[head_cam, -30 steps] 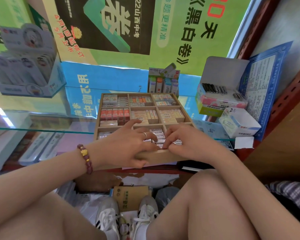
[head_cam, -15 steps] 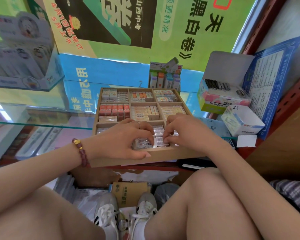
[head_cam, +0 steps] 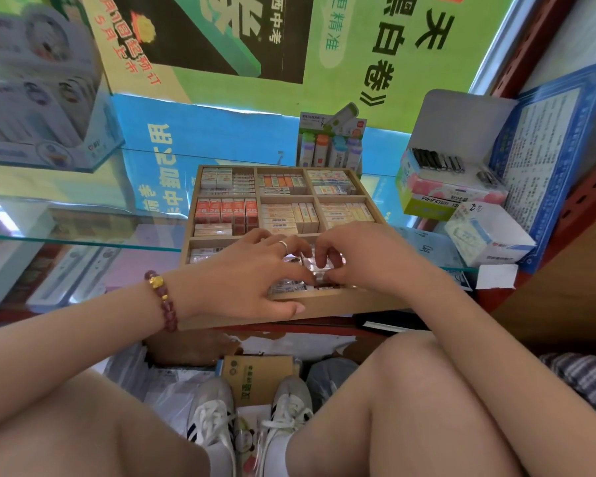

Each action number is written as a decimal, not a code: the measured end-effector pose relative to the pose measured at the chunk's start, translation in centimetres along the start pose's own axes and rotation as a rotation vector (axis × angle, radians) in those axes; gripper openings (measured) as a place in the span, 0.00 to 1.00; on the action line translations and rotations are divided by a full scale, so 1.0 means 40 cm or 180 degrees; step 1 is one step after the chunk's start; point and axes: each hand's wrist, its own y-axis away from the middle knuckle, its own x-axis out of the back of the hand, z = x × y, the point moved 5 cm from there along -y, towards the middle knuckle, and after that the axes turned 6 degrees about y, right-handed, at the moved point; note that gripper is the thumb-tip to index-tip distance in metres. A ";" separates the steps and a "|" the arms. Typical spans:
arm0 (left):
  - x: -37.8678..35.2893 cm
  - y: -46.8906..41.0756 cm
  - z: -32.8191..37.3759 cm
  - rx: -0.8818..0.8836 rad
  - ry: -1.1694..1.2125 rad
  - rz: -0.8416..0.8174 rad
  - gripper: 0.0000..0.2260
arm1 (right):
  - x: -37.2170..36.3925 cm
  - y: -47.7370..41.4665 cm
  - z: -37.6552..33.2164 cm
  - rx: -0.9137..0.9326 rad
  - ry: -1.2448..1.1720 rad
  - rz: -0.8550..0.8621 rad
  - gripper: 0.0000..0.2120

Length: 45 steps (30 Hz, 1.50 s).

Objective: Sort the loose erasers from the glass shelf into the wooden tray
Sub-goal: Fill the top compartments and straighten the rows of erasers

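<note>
Left hand (head_cam: pixel 252 277) and right hand (head_cam: pixel 365 261) both curl bent fingers onto the glossy, film-wrapped block erasers (head_cam: pixel 288 287) in the near compartment of the boxy wooden tray (head_cam: pixel 344 300) on the glass shelf (head_cam: pixel 83 223), actual grip unclear.

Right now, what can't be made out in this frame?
Head view:
Near-row erasers: mostly covered by left hand and right hand.
Right hand's grip: curled over, hiding whether anything is pinched.
Far-row eraser labels: too small.
</note>
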 end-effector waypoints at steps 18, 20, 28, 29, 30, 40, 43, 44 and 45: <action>-0.002 -0.005 -0.016 0.0026 0.0631 0.0232 0.19 | 0.014 0.012 -0.016 0.0029 0.0112 -0.0372 0.05; -0.001 -0.005 -0.020 0.0037 0.0713 0.0256 0.18 | 0.015 0.011 -0.017 0.0041 0.0137 -0.0392 0.06; -0.014 -0.008 -0.027 -0.0003 0.1054 0.0209 0.17 | 0.012 0.016 -0.010 -0.0035 -0.0037 -0.0409 0.05; -0.015 -0.010 -0.029 0.0027 0.1205 0.0218 0.17 | 0.012 0.017 -0.009 -0.0052 -0.0054 -0.0404 0.05; -0.016 -0.012 -0.030 0.0060 0.1328 0.0226 0.17 | 0.012 0.018 -0.009 -0.0068 -0.0044 -0.0395 0.06; 0.002 -0.013 -0.033 -0.0113 0.1351 -0.0007 0.15 | 0.001 0.026 -0.017 -0.0219 0.0109 -0.0435 0.07; 0.021 0.001 -0.044 -0.0125 0.1628 -0.0045 0.19 | 0.000 0.021 -0.018 -0.0247 0.0112 -0.0511 0.08; 0.028 0.003 -0.050 -0.0119 0.1679 0.0031 0.21 | 0.001 0.018 -0.017 -0.0262 0.0085 -0.0573 0.08; 0.034 0.004 -0.055 -0.0130 0.1668 0.0105 0.21 | 0.000 0.016 -0.017 -0.0270 0.0060 -0.0647 0.08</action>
